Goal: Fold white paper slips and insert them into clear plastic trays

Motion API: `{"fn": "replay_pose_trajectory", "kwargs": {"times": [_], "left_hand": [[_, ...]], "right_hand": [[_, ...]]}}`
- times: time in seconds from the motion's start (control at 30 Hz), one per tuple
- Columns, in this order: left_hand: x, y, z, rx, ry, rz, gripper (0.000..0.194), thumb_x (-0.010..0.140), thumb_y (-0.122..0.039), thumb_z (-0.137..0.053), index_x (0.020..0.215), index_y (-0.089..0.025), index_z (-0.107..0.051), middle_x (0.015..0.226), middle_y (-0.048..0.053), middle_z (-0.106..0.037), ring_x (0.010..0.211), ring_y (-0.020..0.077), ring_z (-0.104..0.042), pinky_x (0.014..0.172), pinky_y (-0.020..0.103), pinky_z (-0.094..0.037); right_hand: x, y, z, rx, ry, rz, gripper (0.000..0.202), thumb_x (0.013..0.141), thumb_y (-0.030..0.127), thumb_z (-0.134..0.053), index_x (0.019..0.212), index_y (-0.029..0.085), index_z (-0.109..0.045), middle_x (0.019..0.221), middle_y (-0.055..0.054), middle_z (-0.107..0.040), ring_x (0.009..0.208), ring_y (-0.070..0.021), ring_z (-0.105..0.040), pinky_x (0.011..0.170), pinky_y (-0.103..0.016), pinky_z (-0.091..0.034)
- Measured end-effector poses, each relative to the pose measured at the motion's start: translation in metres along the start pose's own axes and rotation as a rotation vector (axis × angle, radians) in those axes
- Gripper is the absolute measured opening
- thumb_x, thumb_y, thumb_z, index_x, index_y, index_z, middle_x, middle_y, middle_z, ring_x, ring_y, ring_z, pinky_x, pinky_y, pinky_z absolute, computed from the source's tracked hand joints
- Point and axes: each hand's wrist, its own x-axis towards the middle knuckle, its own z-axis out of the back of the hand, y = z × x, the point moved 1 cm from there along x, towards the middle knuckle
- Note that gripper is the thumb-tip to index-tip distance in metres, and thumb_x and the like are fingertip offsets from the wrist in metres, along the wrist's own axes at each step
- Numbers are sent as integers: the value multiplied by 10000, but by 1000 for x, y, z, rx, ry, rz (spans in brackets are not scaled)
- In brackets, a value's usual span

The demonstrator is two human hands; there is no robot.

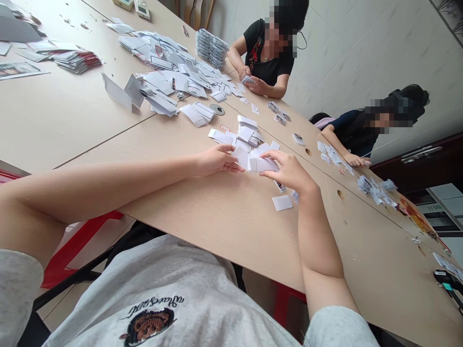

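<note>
Over the near part of the table, my left hand [217, 161] pinches one edge of a white folded paper card [241, 157] between thumb and fingers. The other side of it, a white flap [263, 165], is gripped by my right hand [289, 169], thumb below and fingers above. Just beyond my hands lies a small stack of white folded cards [247, 130], with loose ones around it. A single white card [282, 203] rests flat below my right hand. Beside that hand a small printed card [279, 186] is partly covered.
A large heap of white cards [170, 62] spreads across the left. Near it lie a grey tape roll [217, 109] and bundled stacks [211, 48]. Two people sit across the table [202, 202], one in a black top [269, 62], handling small items. A calculator [142, 8] stands far left.
</note>
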Motion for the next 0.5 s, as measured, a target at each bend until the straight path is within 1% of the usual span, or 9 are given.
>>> {"fn": "replay_pose_trajectory", "kwargs": {"times": [0.2,0.33,0.5], "left_hand": [[-2,-2,-4,55,12,4,326,752,-135,-633,1057,-108,-518,999,141,-645,872,229,-669,890,414,-461],[-3,-3,-5,89,11,7,312,759,-168,-627,1047,-110,-520,996,141,-649,891,237,-661,850,397,-467],[-2,-1,-3,82,46,-9,268,759,-183,-625,1009,-132,-540,977,125,-659,909,238,-653,840,383,-468]], "right_hand": [[0,6,-3,2,-48,72,309,730,306,-643,1028,255,-582,1054,-10,-634,961,-224,-574,824,-336,-426],[1,6,-7,-8,-52,66,310,733,304,-645,1030,254,-574,1055,-14,-634,956,-227,-578,806,-340,-430],[3,2,-8,-15,-71,90,308,717,288,-669,1005,246,-568,1012,-11,-640,911,-215,-584,758,-323,-432]]}}
